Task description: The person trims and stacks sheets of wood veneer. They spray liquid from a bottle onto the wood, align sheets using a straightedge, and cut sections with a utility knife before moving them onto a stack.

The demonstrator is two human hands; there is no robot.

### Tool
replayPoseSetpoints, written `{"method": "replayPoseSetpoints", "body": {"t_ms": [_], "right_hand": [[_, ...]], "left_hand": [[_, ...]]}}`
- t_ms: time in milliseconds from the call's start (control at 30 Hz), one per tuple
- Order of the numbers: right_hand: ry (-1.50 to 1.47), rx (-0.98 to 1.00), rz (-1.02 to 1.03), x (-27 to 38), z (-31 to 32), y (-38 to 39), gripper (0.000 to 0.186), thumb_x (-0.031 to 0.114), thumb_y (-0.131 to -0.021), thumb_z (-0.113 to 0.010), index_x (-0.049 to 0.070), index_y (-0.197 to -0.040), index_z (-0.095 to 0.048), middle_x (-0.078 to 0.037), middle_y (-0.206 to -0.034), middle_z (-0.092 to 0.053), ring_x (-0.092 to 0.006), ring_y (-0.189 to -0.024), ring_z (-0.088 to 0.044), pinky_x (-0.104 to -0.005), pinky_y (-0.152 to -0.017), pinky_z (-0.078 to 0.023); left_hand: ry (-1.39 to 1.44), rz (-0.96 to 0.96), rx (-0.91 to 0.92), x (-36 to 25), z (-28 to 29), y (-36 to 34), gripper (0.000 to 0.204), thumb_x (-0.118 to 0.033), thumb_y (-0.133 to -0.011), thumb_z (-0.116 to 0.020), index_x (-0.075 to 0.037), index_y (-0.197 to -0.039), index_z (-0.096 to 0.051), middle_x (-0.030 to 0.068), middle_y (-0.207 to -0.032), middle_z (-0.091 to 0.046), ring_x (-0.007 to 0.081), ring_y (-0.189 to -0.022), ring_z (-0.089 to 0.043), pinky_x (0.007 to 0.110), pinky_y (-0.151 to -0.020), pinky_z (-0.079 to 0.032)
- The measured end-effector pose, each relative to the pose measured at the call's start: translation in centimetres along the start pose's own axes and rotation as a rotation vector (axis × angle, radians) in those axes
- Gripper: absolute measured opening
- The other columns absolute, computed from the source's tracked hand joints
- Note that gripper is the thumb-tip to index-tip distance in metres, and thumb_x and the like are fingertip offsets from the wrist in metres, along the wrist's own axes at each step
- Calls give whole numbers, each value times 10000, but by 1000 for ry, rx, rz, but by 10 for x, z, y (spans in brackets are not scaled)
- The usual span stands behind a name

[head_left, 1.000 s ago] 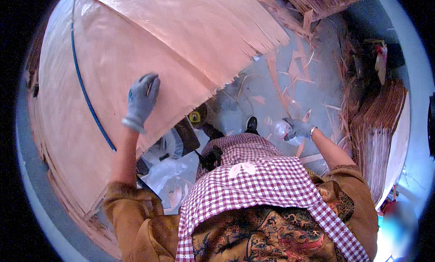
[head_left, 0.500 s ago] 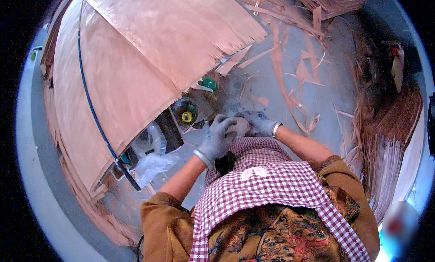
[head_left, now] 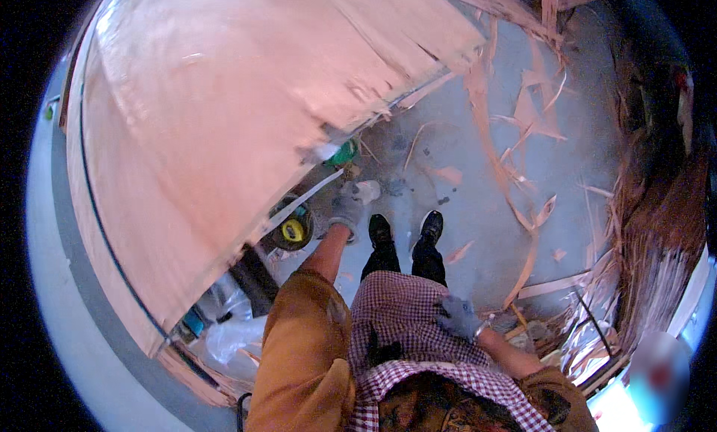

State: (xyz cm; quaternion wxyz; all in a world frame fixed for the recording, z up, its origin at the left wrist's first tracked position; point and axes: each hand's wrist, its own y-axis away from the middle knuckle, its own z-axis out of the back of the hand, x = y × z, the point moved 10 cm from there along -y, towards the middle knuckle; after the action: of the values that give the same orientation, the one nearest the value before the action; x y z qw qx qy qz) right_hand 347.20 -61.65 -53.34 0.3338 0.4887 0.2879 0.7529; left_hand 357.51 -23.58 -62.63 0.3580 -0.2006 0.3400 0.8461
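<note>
My left hand (head_left: 345, 209), in a grey glove, reaches out low beside the front edge of a big stack of pale pink veneer sheets (head_left: 224, 118). Its fingers curl round a small white piece (head_left: 366, 188). A yellow and green tape roll (head_left: 291, 230) lies just left of that hand, under the sheet edge. My right hand (head_left: 458, 317), also gloved, rests with fingers spread on my checked apron (head_left: 403, 320) at the thigh and holds nothing. My two black shoes (head_left: 379, 229) stand on the grey floor between the hands.
Long torn veneer strips (head_left: 515, 171) litter the floor ahead and to the right. A dark pile of veneer (head_left: 665, 230) rises along the right side. A green object (head_left: 343, 154) sits under the sheet edge. White plastic bags (head_left: 231, 335) lie lower left.
My hands, together in front of me half a second ago, have parted. The left now reaches down toward the sheet edge; the right has dropped onto my apron. The view tilted closer to the sheets.
</note>
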Motion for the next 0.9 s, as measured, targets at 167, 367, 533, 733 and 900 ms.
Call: {"method": "replayPoseSetpoints", "body": {"t_ms": [167, 367, 533, 733, 900], "right_hand": [[-122, -221, 164, 34, 7, -8, 383, 270, -793, -588, 99, -1131, -536, -144, -1208, -524, -329, -1102, -492, -428, -940, -377], [-261, -238, 125, 24, 11, -38, 353, 223, -788, -595, 106, -1117, -544, -121, -1224, -516, -314, -1132, -473, -445, -961, -351], [-216, -304, 126, 20, 10, -37, 406, 220, -802, -600, 98, -1178, -509, -123, -1231, -496, -317, -1170, -438, -485, -998, -308], [-230, -334, 118, 23, 13, -42, 387, 182, -771, -614, 89, -1139, -534, -113, -1196, -521, -317, -1118, -473, -475, -942, -354], [-162, -327, 169, 30, 25, -44, 364, 208, -763, -624, 110, -1106, -551, -97, -1182, -547, -309, -1089, -505, -453, -886, -389]], "left_hand": [[279, 402, -20, 218, -66, -43, 427, -323, -813, -566, -57, -1144, -520, 179, -1092, -575, 328, -1025, -551, 380, -862, -448], [-135, 633, 77, 233, -81, -74, 585, -472, -808, -538, -61, -1224, -524, 198, -1258, -506, 342, -1139, -498, 375, -917, -420], [-295, 563, 179, 245, -102, -69, 459, -337, -826, -512, -56, -1188, -551, 163, -1229, -540, 323, -1128, -515, 381, -882, -443], [-243, 400, 148, 278, -131, -63, 397, -147, -826, -487, -61, -1210, -534, 144, -1238, -538, 308, -1132, -518, 379, -875, -460], [-190, 452, 107, 261, -107, -50, 420, -42, -818, -473, -64, -1236, -510, 170, -1244, -519, 304, -1162, -493, 370, -894, -454]]}}
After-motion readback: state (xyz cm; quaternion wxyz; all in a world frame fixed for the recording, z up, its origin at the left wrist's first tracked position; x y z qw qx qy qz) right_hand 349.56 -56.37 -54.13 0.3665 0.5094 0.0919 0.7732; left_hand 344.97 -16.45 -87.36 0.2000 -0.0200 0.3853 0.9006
